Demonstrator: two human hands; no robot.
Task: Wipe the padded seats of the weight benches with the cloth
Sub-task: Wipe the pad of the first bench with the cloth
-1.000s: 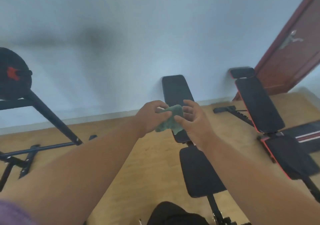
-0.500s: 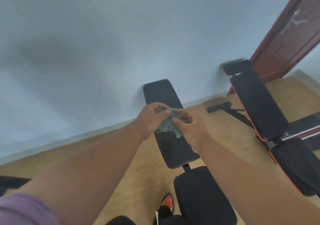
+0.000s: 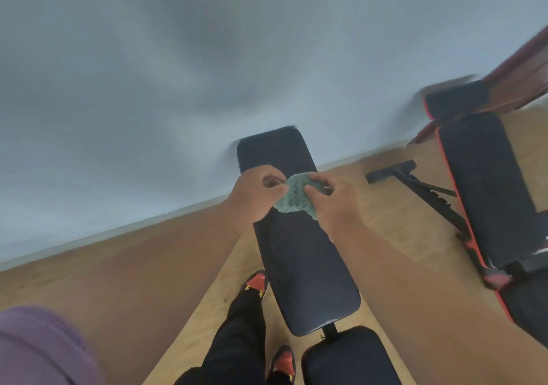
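Benches: two in view, both on the wooden floor (image 3: 382,230) against a pale wall (image 3: 207,58). Centre bench (image 3: 308,266) has an all-black long back pad running from the wall toward the viewer, with a separate black seat pad (image 3: 347,358) just beyond its near end, joined by a short dark post. Right bench (image 3: 486,195) is black with red edging, set well apart from the centre bench; its head end lies near a reddish-brown door (image 3: 525,76), blurred. A dark frame bar (image 3: 415,186) lies on the floor between the two benches. Person stands at the left of the centre bench: black trousers (image 3: 237,340), red and black shoes (image 3: 256,281), purple sleeve (image 3: 38,349) at lower left. Both forearms reach forward over the back pad. Left hand (image 3: 255,195) and right hand (image 3: 332,200) meet above the far half of the pad, each pinching an edge of the cloth (image 3: 295,197) between thumb and curled fingers. Cloth is green, crumpled, held up between the two hands; whether its lower edge touches the pad cannot be told.
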